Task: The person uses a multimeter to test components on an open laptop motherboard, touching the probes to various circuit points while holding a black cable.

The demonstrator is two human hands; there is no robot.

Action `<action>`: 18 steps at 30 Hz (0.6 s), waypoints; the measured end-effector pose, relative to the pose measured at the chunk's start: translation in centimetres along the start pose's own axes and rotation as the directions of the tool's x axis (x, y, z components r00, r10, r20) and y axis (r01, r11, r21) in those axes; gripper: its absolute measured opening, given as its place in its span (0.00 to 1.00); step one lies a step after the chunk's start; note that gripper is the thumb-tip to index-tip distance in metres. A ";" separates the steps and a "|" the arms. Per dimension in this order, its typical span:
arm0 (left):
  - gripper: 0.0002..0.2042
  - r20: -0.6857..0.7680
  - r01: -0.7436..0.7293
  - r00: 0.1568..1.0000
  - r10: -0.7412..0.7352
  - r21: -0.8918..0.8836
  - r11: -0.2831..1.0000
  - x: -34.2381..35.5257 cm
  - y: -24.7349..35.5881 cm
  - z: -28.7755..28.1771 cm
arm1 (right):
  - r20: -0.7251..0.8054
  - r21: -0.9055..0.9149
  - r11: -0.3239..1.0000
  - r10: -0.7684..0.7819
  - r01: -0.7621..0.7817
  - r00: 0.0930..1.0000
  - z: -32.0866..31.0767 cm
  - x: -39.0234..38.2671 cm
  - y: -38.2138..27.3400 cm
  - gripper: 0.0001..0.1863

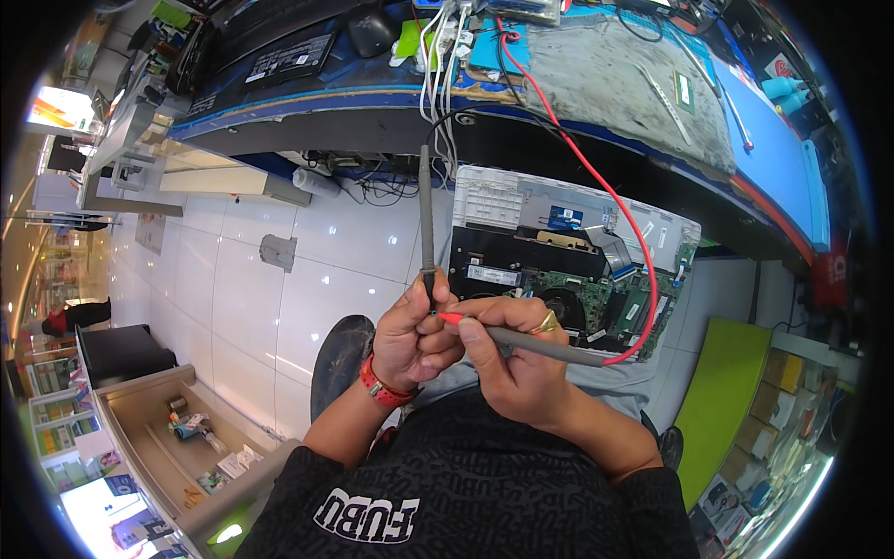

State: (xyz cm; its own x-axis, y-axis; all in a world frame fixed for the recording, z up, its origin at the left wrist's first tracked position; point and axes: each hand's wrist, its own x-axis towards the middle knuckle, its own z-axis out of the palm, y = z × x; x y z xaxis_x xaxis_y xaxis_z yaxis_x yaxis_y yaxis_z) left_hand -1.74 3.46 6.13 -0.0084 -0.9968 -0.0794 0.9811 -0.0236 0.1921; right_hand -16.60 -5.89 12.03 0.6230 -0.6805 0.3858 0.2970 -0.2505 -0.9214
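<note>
My left hand (408, 337), with a red strap at its wrist, grips a grey and black multimeter probe (426, 205) near its lower end; the handle points away from me. In my right hand (526, 368) is a second multimeter probe (540, 345), grey with a red tip, lying nearly level. Its red tip meets the fingers of my left hand. Whether a small part is pinched there is too small to tell. Just beyond my right hand, an opened laptop (503, 252) rests across my lap, its green circuit board, fan and ribbon cables showing.
A workbench (317, 130) runs across the far side, with a grey mat (596, 93), tweezers (663, 104), a memory module (684, 91) and a laptop battery (289, 58). The red lead (633, 219) loops over the laptop. An open drawer (158, 429) is at lower left; a green panel (717, 401) stands right.
</note>
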 end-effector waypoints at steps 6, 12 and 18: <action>0.15 0.001 -0.003 1.000 0.003 0.041 0.999 -0.1 -0.1 -0.1 | 0.001 -0.081 0.997 -0.022 0.022 1.000 0.0 -0.1 0.3 0.07; 0.14 -0.127 -0.011 0.992 0.027 0.124 0.992 -0.6 -0.5 0.1 | -0.017 -0.207 0.972 -0.121 0.114 0.993 0.4 -0.1 0.1 0.06; 0.14 -0.149 -0.038 0.987 0.066 0.184 0.982 -0.6 -0.4 -0.2 | 0.081 -0.307 0.943 -0.107 0.127 0.991 0.0 0.5 -0.3 0.08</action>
State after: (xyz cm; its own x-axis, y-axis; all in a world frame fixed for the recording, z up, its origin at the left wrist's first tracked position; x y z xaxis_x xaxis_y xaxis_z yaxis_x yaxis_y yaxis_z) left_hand -2.12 4.09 5.92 0.0852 -0.9737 -0.2111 0.9285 0.0007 0.3714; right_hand -16.36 -6.13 12.54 0.6439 -0.5918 0.4850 0.1370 -0.5345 -0.8340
